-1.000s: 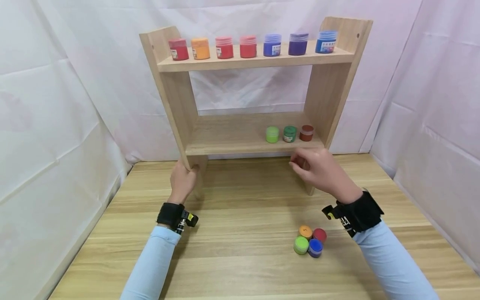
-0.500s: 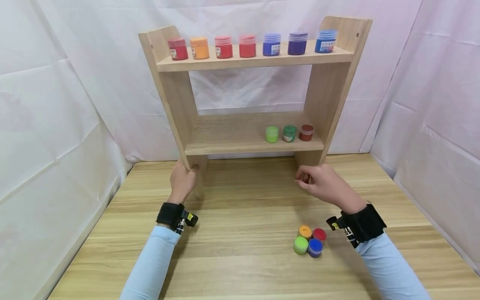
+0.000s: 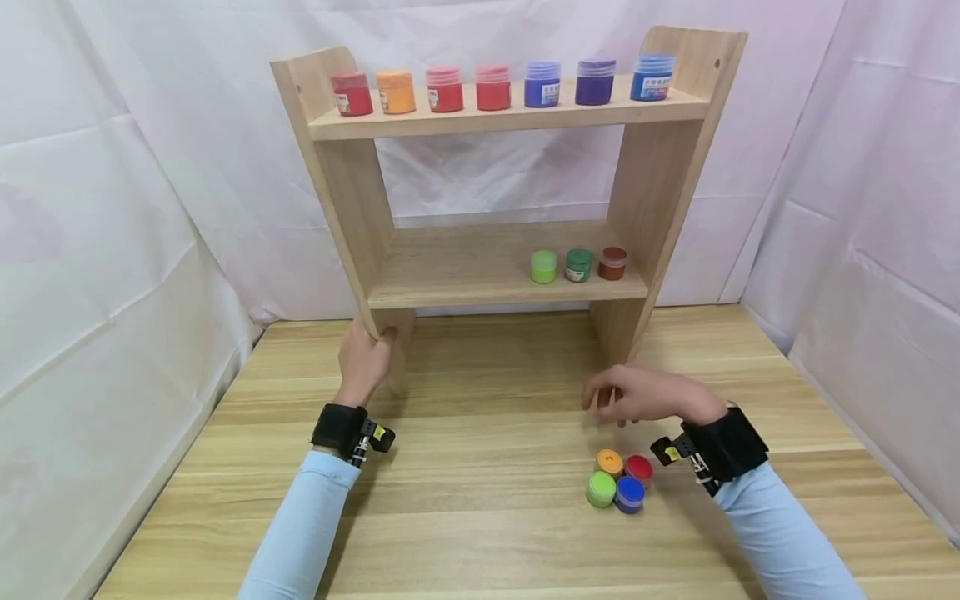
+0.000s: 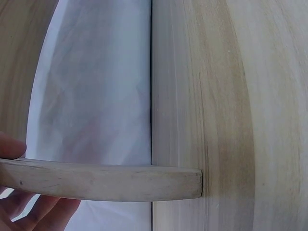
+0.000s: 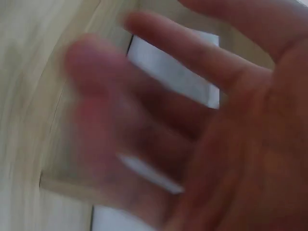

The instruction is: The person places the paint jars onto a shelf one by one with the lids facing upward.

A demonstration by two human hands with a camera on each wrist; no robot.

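Observation:
A two-tier wooden shelf [image 3: 480,287] stands at the back of the table. My left hand [image 3: 364,360] grips the lower front edge of its left side panel; in the left wrist view the thumb and fingers [image 4: 53,211] lie on either side of that panel [image 4: 110,182]. Above the table, my right hand [image 3: 641,396] holds nothing, its fingers loosely bent. Just below it on the wood sit an orange paint jar [image 3: 609,463], a red jar [image 3: 638,468], a light green jar [image 3: 601,489] and a blue jar [image 3: 629,494], bunched together. The right wrist view shows the bare, blurred fingers [image 5: 163,48].
Along the top board stands a row of several paint jars [image 3: 492,88], from red to blue. The lower board bears a light green jar [image 3: 543,267], a dark green jar [image 3: 578,266] and a brown jar [image 3: 612,264] at its right. White cloth [image 3: 150,200] hangs behind.
My right hand has come down and toward me, from the lower board's front edge to just above the bunched jars, its fingers loosening. My left hand keeps its grip on the panel.

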